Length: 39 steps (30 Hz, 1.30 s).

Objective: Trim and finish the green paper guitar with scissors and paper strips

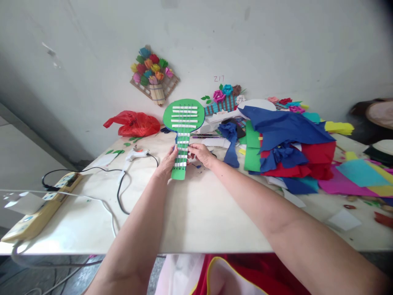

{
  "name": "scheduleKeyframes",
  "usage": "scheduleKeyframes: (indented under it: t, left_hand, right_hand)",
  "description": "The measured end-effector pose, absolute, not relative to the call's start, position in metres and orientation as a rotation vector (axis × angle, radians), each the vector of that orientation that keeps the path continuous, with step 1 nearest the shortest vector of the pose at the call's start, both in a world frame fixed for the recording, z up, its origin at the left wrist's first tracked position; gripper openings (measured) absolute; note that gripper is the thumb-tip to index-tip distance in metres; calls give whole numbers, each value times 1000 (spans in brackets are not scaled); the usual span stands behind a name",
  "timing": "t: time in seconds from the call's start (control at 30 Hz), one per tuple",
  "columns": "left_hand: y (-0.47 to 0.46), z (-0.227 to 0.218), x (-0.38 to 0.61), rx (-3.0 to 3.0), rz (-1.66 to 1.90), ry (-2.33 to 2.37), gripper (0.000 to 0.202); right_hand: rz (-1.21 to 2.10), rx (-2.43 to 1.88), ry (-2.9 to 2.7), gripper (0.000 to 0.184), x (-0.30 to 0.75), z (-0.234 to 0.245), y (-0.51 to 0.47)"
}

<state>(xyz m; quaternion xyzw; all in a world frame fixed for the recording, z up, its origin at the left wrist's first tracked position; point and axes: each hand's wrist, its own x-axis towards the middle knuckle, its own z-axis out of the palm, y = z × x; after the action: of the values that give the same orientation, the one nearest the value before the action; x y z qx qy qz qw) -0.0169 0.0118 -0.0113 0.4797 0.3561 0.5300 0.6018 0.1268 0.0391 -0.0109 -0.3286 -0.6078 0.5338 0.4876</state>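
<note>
A green paper guitar shape, with a round head, white cross strips and thin strings, stands tilted up from the table. My left hand grips the left side of its narrow neck near the bottom. Across from it, my right hand pinches the neck's right side, fingers closed on it. Both arms reach forward over the table.
A white glue gun with a black cord lies left of the hands, and a power strip sits at the left edge. A red plastic bag lies behind. Coloured paper sheets pile up on the right. Paper flower crafts hang on the wall.
</note>
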Motion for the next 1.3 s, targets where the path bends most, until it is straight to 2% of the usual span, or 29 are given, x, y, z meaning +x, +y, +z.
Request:
scheduleKeyframes:
  t: [0.4, 0.57, 0.77, 1.07, 1.3]
  left_hand:
    - [14, -10, -15, 1098, 1236, 917, 61]
    - [14, -9, -14, 1105, 1274, 963, 59]
    - [14, -13, -13, 1156, 1276, 962, 61]
    - [15, -15, -11, 1249, 1280, 948, 59]
    - [12, -12, -7, 1266, 1305, 1011, 57]
  right_hand:
    - [1202, -888, -1372, 19, 125, -16, 46]
    - [1133, -886, -1371, 21, 124, -21, 52]
    - [1070, -957, -1349, 13, 121, -24, 57]
    - [927, -1086, -1418, 18, 120, -32, 66]
    - [780, -1256, -1501, 16, 124, -19, 58]
